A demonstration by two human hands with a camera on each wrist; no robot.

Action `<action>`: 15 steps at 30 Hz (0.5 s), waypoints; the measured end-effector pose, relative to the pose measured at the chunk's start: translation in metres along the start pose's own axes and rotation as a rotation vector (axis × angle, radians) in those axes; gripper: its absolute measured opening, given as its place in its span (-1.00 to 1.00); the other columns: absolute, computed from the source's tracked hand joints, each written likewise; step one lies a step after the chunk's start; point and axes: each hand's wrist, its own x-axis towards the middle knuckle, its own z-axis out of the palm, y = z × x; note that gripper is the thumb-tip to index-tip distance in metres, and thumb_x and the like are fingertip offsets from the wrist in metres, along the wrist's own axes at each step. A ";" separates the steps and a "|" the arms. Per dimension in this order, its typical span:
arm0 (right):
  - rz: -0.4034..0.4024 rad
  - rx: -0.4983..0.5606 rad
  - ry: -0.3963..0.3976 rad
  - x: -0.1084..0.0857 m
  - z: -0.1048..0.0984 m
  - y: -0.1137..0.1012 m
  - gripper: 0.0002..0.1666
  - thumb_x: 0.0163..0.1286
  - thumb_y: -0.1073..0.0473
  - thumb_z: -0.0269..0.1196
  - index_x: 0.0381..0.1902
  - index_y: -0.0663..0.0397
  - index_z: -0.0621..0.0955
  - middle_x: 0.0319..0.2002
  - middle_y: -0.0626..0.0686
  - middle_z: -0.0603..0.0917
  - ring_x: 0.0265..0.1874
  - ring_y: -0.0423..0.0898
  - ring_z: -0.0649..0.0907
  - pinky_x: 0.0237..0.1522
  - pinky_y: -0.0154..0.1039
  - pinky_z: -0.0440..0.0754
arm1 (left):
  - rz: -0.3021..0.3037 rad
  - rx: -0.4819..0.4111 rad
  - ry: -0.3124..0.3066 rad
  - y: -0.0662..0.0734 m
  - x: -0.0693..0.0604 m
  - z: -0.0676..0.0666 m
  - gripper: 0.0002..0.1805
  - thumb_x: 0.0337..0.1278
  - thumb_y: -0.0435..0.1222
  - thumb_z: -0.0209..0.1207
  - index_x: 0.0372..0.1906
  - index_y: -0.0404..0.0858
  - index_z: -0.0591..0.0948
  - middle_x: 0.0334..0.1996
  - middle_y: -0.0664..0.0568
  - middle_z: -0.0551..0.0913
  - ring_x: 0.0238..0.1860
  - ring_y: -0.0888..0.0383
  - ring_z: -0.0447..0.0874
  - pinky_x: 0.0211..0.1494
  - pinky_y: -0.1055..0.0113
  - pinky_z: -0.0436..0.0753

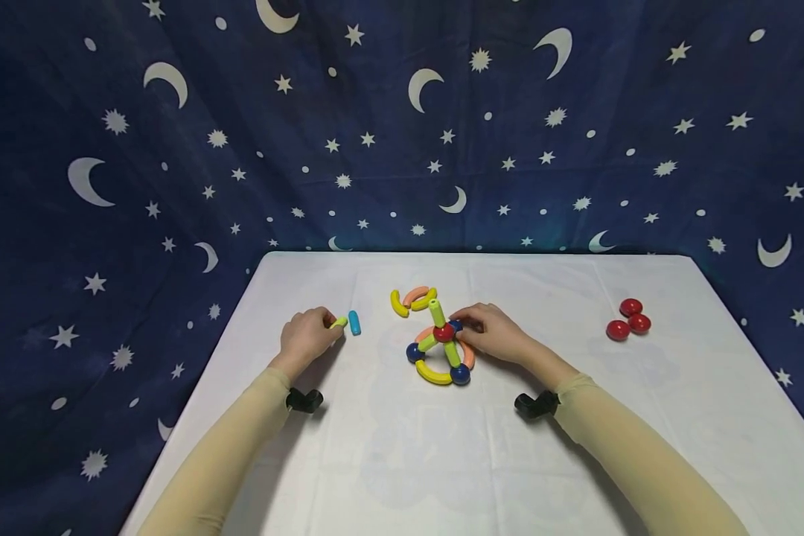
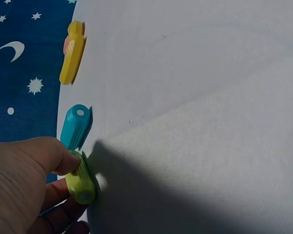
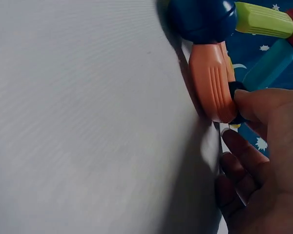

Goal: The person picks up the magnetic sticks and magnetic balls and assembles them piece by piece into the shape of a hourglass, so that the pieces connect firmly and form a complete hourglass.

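My left hand (image 1: 308, 336) pinches a light green stick (image 2: 81, 183) between thumb and fingers, beside a blue stick (image 1: 354, 322) lying on the table. At the centre stands a structure with a ring of curved orange and yellow (image 1: 434, 374) pieces and dark blue balls (image 1: 460, 374). Sticks lean up from it to a red ball (image 1: 444, 333), and one light green stick (image 1: 437, 313) points upward from that ball. My right hand (image 1: 492, 333) holds the dark blue ball at the structure's back right, thumb against it beside an orange curved piece (image 3: 212, 83) in the right wrist view.
Behind the structure lie loose curved pieces, yellow (image 1: 398, 304) and orange (image 1: 415, 295). Three red balls (image 1: 618, 330) sit together at the right of the white-covered table (image 1: 402, 461). A dark blue cloth (image 1: 375, 186) with moons and stars hangs behind the table.
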 end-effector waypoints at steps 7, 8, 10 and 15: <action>0.060 -0.010 0.113 -0.022 -0.009 0.015 -0.60 0.37 -0.05 0.38 0.08 -0.03 0.65 -0.07 -0.03 0.65 -0.08 0.00 0.51 -0.01 -0.03 0.47 | 0.027 0.011 0.024 -0.003 -0.001 0.000 -0.67 0.20 -0.12 0.25 -0.06 -0.24 0.71 -0.27 -0.01 0.67 -0.23 -0.03 0.52 -0.09 0.03 0.46; 0.072 -0.011 0.132 -0.027 -0.011 0.017 -0.60 0.36 -0.05 0.39 0.06 -0.01 0.65 -0.10 -0.01 0.65 -0.13 0.01 0.50 -0.07 -0.04 0.45 | 0.033 0.010 0.030 -0.004 -0.001 0.000 -0.67 0.21 -0.13 0.25 -0.05 -0.25 0.71 -0.26 -0.02 0.67 -0.23 -0.03 0.52 -0.09 0.03 0.47; 0.114 -0.016 0.159 -0.037 -0.015 0.021 -0.59 0.32 -0.09 0.42 0.00 -0.01 0.64 -0.16 -0.01 0.62 -0.18 0.00 0.48 -0.13 -0.08 0.43 | 0.043 0.004 0.048 -0.005 -0.002 0.001 -0.68 0.22 -0.14 0.26 -0.03 -0.25 0.71 -0.25 -0.03 0.67 -0.23 -0.04 0.53 -0.09 0.02 0.48; 0.172 -0.029 0.159 -0.062 -0.020 0.024 -0.52 0.29 -0.16 0.45 -0.01 -0.01 0.65 -0.15 -0.01 0.62 -0.18 -0.01 0.49 -0.13 -0.10 0.45 | 0.057 -0.068 0.110 -0.007 -0.002 0.001 -0.69 0.28 -0.15 0.26 0.01 -0.25 0.70 -0.19 -0.07 0.70 -0.18 -0.06 0.55 -0.09 0.03 0.48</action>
